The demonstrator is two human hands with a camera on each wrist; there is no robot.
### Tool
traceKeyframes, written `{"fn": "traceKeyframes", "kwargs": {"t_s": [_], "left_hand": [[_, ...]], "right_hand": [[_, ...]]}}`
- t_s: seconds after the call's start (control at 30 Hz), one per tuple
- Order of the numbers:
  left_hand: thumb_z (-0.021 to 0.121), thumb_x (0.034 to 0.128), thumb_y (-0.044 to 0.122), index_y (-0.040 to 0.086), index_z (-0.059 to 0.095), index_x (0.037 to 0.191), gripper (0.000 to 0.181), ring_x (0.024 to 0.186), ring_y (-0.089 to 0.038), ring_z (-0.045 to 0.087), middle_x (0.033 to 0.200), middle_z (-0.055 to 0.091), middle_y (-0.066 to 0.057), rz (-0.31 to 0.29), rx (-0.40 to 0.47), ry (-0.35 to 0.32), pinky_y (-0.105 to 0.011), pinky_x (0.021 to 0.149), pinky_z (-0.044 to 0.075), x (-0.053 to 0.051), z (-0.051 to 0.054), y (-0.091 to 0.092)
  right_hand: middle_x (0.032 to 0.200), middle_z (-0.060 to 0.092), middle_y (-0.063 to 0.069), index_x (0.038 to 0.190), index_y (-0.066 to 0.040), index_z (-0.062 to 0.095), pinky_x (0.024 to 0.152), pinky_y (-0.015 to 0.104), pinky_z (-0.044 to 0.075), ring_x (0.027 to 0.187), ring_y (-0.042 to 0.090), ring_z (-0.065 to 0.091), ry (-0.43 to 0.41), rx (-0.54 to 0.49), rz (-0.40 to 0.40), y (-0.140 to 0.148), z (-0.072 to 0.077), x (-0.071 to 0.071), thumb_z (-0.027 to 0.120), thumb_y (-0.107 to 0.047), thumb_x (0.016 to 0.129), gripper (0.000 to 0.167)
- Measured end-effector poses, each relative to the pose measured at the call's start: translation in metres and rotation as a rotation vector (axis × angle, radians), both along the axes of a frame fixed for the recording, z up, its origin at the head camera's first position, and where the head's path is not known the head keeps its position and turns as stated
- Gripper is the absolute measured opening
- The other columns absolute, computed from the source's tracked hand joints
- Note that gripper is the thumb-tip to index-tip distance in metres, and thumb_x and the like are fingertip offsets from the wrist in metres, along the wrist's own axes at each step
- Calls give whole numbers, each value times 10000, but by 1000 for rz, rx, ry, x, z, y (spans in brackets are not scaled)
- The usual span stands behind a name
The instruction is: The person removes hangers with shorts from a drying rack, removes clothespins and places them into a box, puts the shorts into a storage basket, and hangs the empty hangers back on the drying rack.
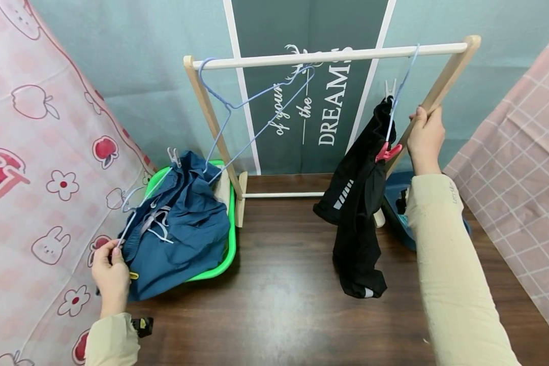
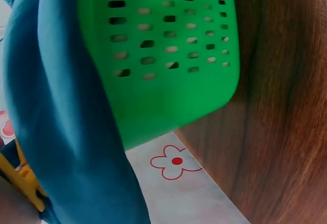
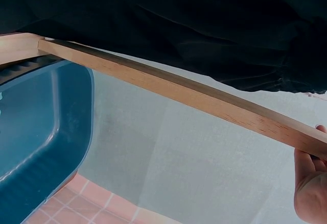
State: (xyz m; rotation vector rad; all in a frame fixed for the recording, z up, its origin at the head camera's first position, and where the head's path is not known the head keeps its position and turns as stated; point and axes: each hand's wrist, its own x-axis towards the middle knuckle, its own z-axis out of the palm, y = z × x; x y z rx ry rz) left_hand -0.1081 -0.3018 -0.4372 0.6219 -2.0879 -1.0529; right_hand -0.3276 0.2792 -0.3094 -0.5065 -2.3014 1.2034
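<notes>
In the head view the left hand point(image 1: 111, 274) pinches the end of a light blue hanger point(image 1: 128, 227) at the waistband of blue shorts point(image 1: 183, 244). The shorts lie over the green basket point(image 1: 232, 239), with a white clip point(image 1: 174, 156) at the far end and a yellow clip point(image 1: 133, 275) beside the hand. The right hand point(image 1: 426, 137) grips the right wooden post point(image 1: 448, 76) of the rack. Black trousers point(image 1: 363, 203) hang from a hanger near that post, held by a red clip point(image 1: 388, 152) and another clip.
Two empty light blue hangers point(image 1: 256, 96) hang at the left of the white rail point(image 1: 347, 54). A blue basin point(image 1: 395, 185) stands behind the right sleeve. A small black item point(image 1: 143, 327) lies by the left cuff. Patterned cloths flank both sides of the dark wooden floor point(image 1: 279, 284).
</notes>
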Motion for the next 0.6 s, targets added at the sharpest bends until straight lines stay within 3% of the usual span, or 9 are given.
{"fn": "traceKeyframes", "kwargs": {"t_s": [0.07,0.13,0.27,0.3,0.37,0.47,0.53,0.6], "left_hand": [[450,952,-18,-108,613,1064,218,818,143,353,827,401,303,-3,-22,-53,-91,763,278,-1,-1,-1],[452,960,2,-83,624,1073,222,829,52,418,861,508,173,-17,-52,-117,-138,762,301,-3,-1,-2],[435,974,17,-71,617,1107,241,958,-285,517,1026,572,-215,-60,-83,-202,-329,816,349,-7,1,-2],[426,980,26,-67,614,1116,250,1002,-356,504,1065,566,-252,-60,-83,-216,-366,835,346,-8,1,-2],[411,986,28,-73,602,1133,261,1037,-413,493,1086,555,-286,-61,-70,-230,-435,858,332,-10,2,-1],[399,992,37,-70,596,1146,272,1027,-398,489,1088,551,-278,-55,-58,-246,-437,863,334,-11,3,-1],[408,990,46,-60,604,1144,270,970,-305,499,1045,560,-218,-47,-43,-250,-359,839,347,-11,3,-1],[423,982,64,-51,617,1129,269,901,-144,494,964,575,-50,-38,-5,-234,-252,808,343,-10,3,-2]], "right_hand": [[988,553,-238,1318,-222,461,924,321,441,961,60,545,2,-4,1,1,0,0,277,-503,985,473],[974,541,-249,1321,-223,458,933,327,442,976,72,548,0,-8,1,1,0,-1,276,-503,983,475],[989,547,-240,1329,-222,450,947,333,446,1030,118,559,-9,-7,1,1,1,-1,272,-504,981,483],[993,550,-237,1330,-222,450,945,332,446,1034,122,560,-10,-8,2,1,1,-1,272,-504,981,482],[990,549,-237,1328,-221,451,938,328,445,1026,118,558,-12,-7,4,1,1,-1,273,-503,982,481],[961,532,-251,1323,-222,455,925,323,441,978,78,546,-8,-10,5,1,1,0,278,-501,984,474],[943,518,-262,1319,-220,457,919,320,438,947,54,535,-6,-10,4,0,1,0,281,-500,985,471],[937,516,-266,1317,-220,460,915,318,437,932,42,528,-6,-10,2,0,1,1,284,-500,985,469]]}}
